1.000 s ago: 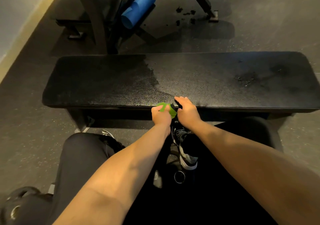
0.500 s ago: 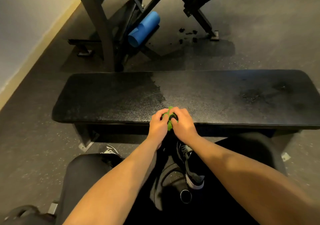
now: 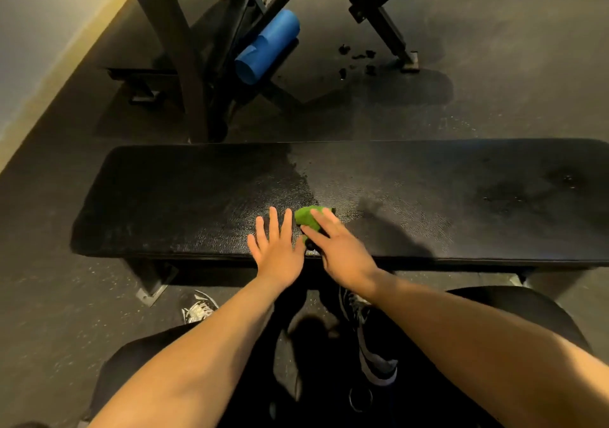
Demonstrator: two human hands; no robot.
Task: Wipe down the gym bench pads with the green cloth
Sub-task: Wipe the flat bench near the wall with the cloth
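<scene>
Spanning the scene left to right, the bench pad (image 3: 428,197) lies before me. My left hand (image 3: 278,253) hovers spread at its near edge; my right hand (image 3: 342,253), fingers straight, presses the cloth (image 3: 306,216) just right.

A small bunched green cloth (image 3: 309,219) lies near the front edge of the long black bench pad (image 3: 184,197).
</scene>
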